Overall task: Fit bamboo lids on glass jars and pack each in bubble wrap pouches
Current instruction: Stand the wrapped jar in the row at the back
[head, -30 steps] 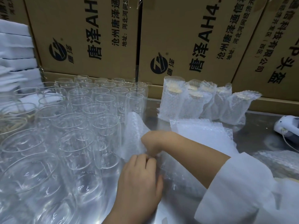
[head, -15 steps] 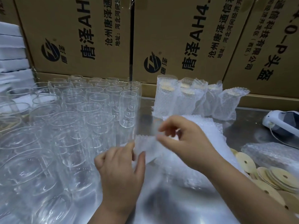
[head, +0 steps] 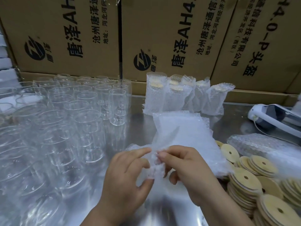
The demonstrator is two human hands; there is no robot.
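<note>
My left hand (head: 127,175) and my right hand (head: 185,170) meet over the metal table (head: 140,124) and both pinch one bubble wrap pouch (head: 154,162) between fingers and thumbs. Just behind it lies a flat stack of bubble wrap pouches (head: 182,131). Several empty glass jars (head: 88,110) stand in rows on the left. Round bamboo lids (head: 247,176), each with a hole, lie piled at the right. Several jars packed in pouches (head: 175,97) stand at the back, lids showing through the wrap.
Large cardboard boxes (head: 162,38) wall off the back of the table. A white handheld device (head: 273,116) with a cord lies at the far right. Another bubble wrap bundle (head: 260,144) sits behind the lids. White foam sheets (head: 4,62) are stacked at the left edge.
My hands have drawn the pouch off the stack toward me and come closer together. The view has shifted, bringing the lid pile into sight at the right.
</note>
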